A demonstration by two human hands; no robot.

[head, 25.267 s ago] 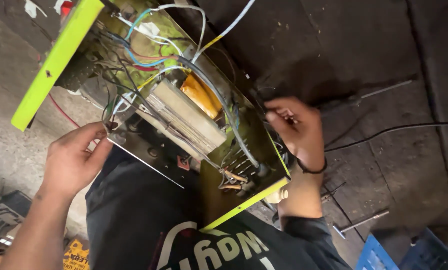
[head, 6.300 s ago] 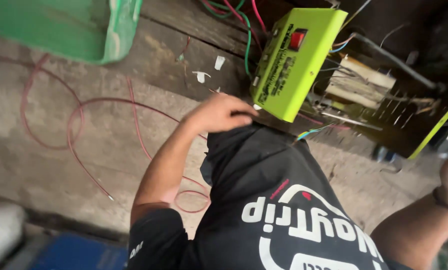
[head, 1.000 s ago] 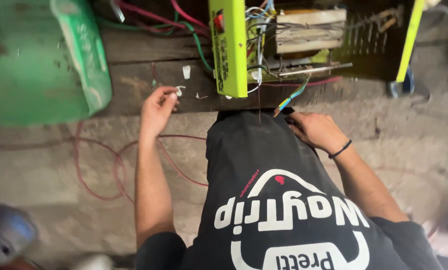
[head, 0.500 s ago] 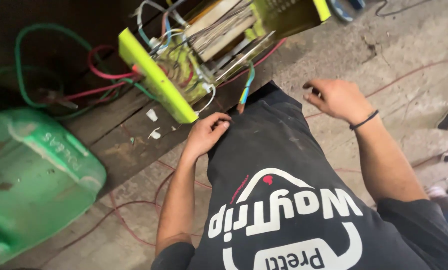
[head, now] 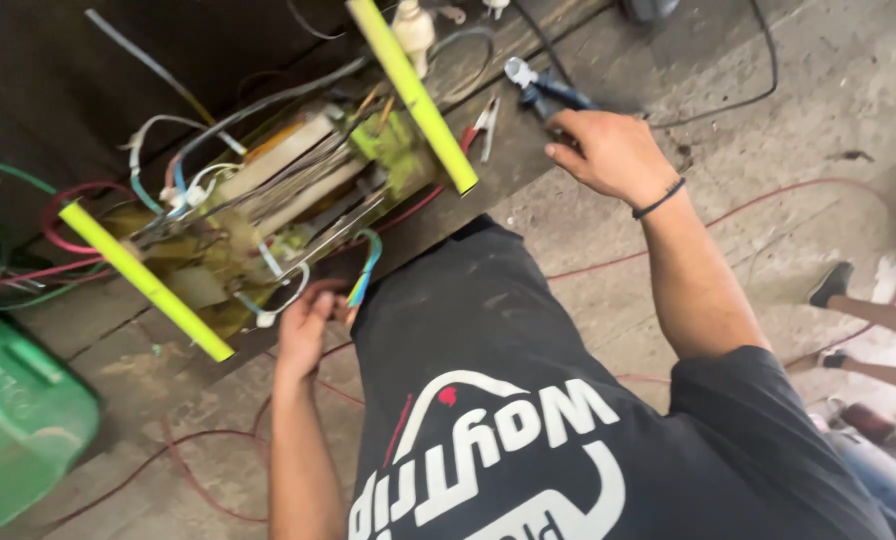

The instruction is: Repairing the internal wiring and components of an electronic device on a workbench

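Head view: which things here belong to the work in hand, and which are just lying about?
In hand:
- open device with yellow-green frame
- loose wires at left hand
- blue-handled pliers at right hand

Lying about:
- green container
- red cable
- small red-handled tool

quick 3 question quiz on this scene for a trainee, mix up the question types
1. True or false: the right hand is at the blue-handled pliers on the wooden bench.
2. Multiple choice: the left hand is at
A) the green plastic can
B) the loose wires at the near edge of the opened yellow-green machine
C) the red wire on the floor
3. Fill in: the right wrist wears a dark ____.

Key: 1 true; 2 B; 3 band
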